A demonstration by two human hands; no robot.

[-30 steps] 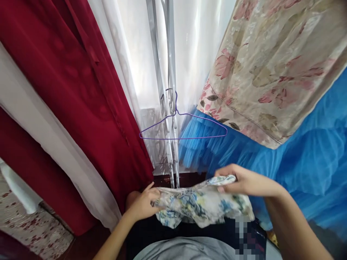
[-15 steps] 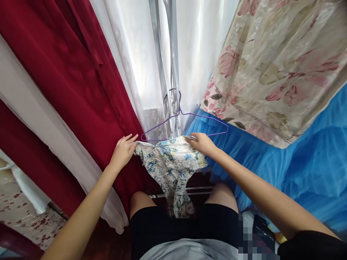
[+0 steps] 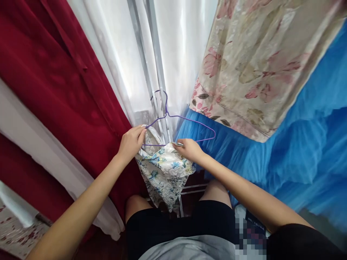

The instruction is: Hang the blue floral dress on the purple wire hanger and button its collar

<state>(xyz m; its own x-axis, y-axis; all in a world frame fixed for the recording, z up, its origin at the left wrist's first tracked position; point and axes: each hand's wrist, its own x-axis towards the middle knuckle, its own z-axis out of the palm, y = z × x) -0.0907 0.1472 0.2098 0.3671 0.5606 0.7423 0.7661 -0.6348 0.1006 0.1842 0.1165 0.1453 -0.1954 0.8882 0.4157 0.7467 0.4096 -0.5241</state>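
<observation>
A purple hanger (image 3: 191,120) hangs by its hook in the middle of the head view. Below it is a white garment with blue and yellow flowers (image 3: 173,164), its lower part tapering down between my knees. My left hand (image 3: 131,142) is closed on the garment's edge, right at the hanger's left end, where the cloth overlaps and hides that corner. My right hand (image 3: 191,148) pinches the garment's upper edge just under the hanger's bottom bar. The hanger's right end is bare of cloth.
Grey straps or rails (image 3: 154,47) run down in front of a white curtain (image 3: 179,43). Dark red cloth (image 3: 67,79) hangs at left. A beige floral garment (image 3: 252,65) and blue tulle (image 3: 292,151) hang at right. Pale bars (image 3: 193,189) lie low between my legs.
My left hand has moved up to the hanger's left end, bringing the garment's edge over that corner. My right hand has shifted left and slightly down with the cloth. The view has turned slightly.
</observation>
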